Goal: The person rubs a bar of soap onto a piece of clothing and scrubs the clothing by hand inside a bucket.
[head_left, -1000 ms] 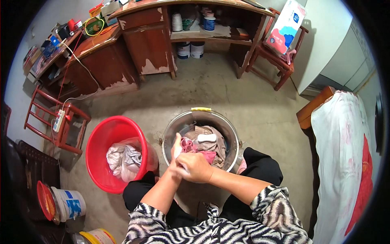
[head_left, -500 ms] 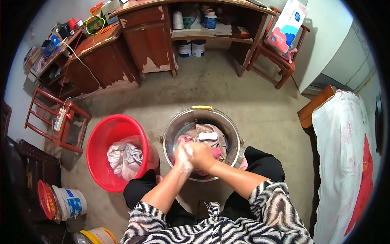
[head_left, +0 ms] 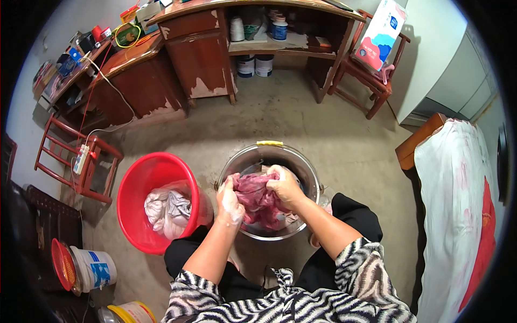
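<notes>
Between my hands a wet, dark pink cloth (head_left: 257, 196) is stretched out over a round metal tub (head_left: 314, 167). My left hand (head_left: 230, 200), with white suds on its back and wrist, grips the cloth's left side. On the other side my right hand (head_left: 284, 184) is closed round a bunched upper part of it. The cloth hangs down into the tub and covers most of what lies inside. Beige fabric (head_left: 291, 218) shows at its lower right edge. A yellow grip (head_left: 269, 143) sits on the tub's far rim.
Left of the tub stands a red plastic bucket (head_left: 127, 202) with pale wrung clothes (head_left: 168, 210) in it. A red wooden chair (head_left: 97, 161) carries a power strip (head_left: 81, 159). Worn brown desks (head_left: 196, 59) line the far side. A bed with a white sheet (head_left: 444, 188) is at right.
My hands have come apart from being pressed together and now spread the pink cloth between them. The white soap bar seen on the beige fabric before is now out of sight.
</notes>
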`<state>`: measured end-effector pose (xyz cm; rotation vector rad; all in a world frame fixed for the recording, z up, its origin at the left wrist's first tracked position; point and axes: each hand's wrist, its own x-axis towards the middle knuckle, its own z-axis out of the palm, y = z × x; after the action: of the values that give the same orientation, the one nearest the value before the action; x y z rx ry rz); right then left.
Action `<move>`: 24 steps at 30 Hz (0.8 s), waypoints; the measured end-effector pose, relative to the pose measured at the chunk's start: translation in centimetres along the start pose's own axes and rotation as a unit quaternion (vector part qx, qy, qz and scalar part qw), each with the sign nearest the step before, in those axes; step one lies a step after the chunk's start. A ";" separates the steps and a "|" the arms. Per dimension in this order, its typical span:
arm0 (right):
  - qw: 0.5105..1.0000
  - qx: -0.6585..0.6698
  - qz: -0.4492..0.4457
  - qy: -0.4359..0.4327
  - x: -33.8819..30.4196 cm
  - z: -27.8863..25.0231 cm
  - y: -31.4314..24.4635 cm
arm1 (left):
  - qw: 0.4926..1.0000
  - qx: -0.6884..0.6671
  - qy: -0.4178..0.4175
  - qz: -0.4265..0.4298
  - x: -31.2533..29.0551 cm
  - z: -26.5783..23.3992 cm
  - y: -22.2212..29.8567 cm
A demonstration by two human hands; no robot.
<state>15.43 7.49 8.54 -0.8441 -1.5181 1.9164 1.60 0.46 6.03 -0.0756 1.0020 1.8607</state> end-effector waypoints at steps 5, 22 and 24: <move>0.975 -0.150 -0.158 -0.048 -2.2 4.4 -2.4 | 0.989 0.062 -0.034 -0.127 0.0 -0.6 -0.3; 0.988 -0.104 0.098 -0.060 0.7 -0.4 1.2 | 0.989 0.100 -0.093 0.061 -1.8 1.4 1.8; 0.977 -0.122 0.078 -0.159 -0.3 -0.4 -0.6 | 0.990 0.102 -0.073 0.067 -1.4 1.3 2.0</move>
<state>16.00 7.65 9.07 -0.8081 -1.9620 2.0844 1.21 -0.10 8.75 0.2528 1.1101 1.8449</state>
